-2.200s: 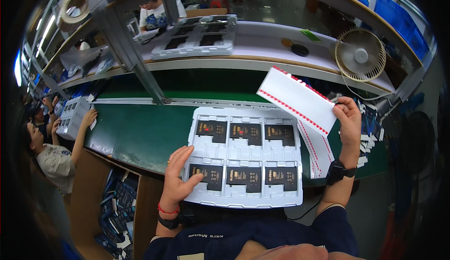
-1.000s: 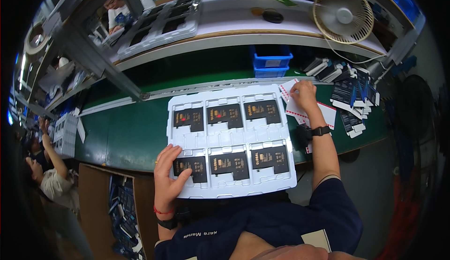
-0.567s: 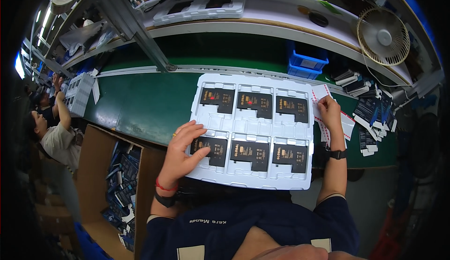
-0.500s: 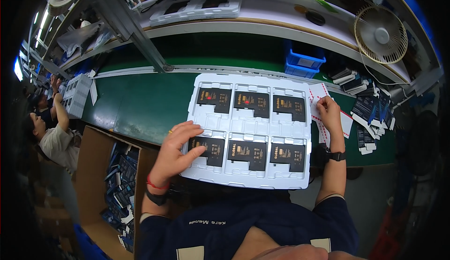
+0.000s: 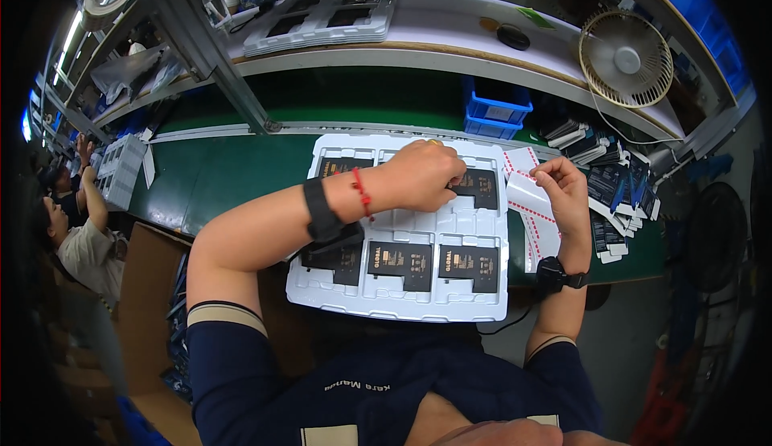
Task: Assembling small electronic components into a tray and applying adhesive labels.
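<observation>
A white molded tray (image 5: 473,225) lies in front of me with several flat black L-shaped batteries (image 5: 400,266) in its pockets. My left hand (image 5: 430,174) reaches across it, fingers curled together at the far-right battery (image 5: 482,192). Anything pinched there is hidden. My left forearm and wrist cover much of the far-left and far-middle pockets. Beside the tray's right edge, my right hand (image 5: 565,198) pinches a white sheet of red dot stickers (image 5: 527,192) between thumb and fingers, lifting part of it. More of the sticker strips hang down below it.
Folded black-and-white cartons (image 5: 615,189) pile up right of the stickers. Blue bins (image 5: 496,110) stand behind the tray. Overhead, a shelf (image 5: 450,32) carries stacked trays (image 5: 322,16) and a fan (image 5: 626,58). A cardboard box (image 5: 149,317) stands lower left; co-workers sit farther left.
My left hand has gone from the tray's near-left edge to the far-right battery. My right hand now raises part of the sticker sheet. The view has shifted slightly.
</observation>
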{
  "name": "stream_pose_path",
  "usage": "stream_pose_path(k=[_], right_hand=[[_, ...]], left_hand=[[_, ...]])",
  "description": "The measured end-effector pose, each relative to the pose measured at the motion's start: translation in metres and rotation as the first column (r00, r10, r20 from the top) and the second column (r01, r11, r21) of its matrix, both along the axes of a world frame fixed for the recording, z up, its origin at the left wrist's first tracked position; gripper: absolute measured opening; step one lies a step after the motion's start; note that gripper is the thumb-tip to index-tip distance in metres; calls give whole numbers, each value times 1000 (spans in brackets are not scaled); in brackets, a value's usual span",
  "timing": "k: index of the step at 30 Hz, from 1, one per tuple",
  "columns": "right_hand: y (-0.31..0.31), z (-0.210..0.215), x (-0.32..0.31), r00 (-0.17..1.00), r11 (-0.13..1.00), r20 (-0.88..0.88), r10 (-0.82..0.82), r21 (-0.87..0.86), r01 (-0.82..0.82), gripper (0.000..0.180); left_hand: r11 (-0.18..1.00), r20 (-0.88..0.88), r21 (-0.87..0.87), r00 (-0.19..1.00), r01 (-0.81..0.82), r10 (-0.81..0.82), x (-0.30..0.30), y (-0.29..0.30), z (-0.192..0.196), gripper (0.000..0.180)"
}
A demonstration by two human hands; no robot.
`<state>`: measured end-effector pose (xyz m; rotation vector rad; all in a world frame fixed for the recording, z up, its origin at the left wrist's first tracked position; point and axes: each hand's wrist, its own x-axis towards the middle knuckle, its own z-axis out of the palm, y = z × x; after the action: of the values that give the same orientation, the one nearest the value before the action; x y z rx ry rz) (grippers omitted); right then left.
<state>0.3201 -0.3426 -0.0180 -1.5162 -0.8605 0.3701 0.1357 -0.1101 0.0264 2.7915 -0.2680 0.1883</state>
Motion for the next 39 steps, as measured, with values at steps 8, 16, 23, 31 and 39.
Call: stream_pose_path(k=[8,16,23,31,39], right_hand=[[10,23,-17,993,994,-56,108,30,-106,19],[50,32,-34,941,940,-12,338,-40,-338,33],[77,39,-41,934,930,92,345,-172,-326,35],[91,37,-39,915,919,192,356,-252,-305,38],[96,45,-35,874,877,245,420,-358,-321,40]], left_hand=[[998,64,57,998,-4,1,20,-8,-22,18],[978,306,208,950,1,-66,16,-10,-19,10],[987,476,132,879,-91,18,12,1,-17,12],[993,502,65,863,-100,54,11,10,-23,7],[993,504,79,863,-88,37,12,12,-25,6]])
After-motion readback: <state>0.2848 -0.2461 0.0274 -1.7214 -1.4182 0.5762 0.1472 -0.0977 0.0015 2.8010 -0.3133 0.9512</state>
